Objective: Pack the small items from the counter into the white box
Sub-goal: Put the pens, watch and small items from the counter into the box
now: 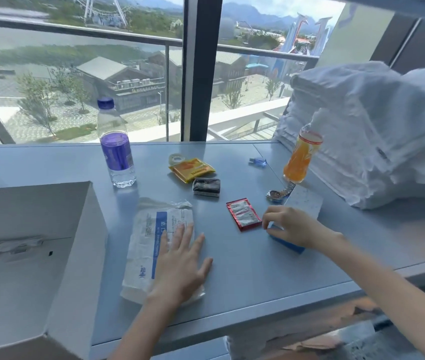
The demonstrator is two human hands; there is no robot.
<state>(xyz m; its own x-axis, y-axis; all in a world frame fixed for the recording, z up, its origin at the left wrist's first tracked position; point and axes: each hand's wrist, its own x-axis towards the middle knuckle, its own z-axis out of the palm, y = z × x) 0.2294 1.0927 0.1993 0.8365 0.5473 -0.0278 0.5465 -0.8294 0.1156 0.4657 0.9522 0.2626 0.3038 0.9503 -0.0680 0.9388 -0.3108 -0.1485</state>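
Reading labels first. Anything legible? — K.

Little. Pack [151,242] under left hand [180,261]: white wrapper, blue stripe, small blue logo at near end, print too fine to read. Yellow sachet [191,168]: dark lettering, upside down from here, not readable. Red sachet [243,213] and black packet [207,187]: text too small. — M.

Hands? — K.

Left lies flat, fingers spread wide, palm on pack's right edge, fingertips reaching onto desk [245,268]. Gripping nothing. Right hand [291,227]: fingers and thumb curled on near end of blue box [304,203], pale speckled top, lying on desk at right. — M.

White box? — K.

White box [32,242] sits on near left of desk, open, a tab showing on its inner face. — M.

Other items? — K.

Water bottle [116,144], purple label and cap, upright behind white box. Tape roll [176,158] touching yellow sachet's far edge. Black packet just in front of that sachet. Red sachet just left of right hand. Small blue vial [258,161] farther back. Orange bottle [302,157] upright at right, watch [280,193] at its foot, beside blue box's far end. — M.

Surface, room? — K.

Desk pale blue-grey, smooth, seam toward right. White towels [362,131] stacked at right end. Tall window [76,74] behind, dark frame, rail; outside roofs, trees, hills, a big wheel. — M.
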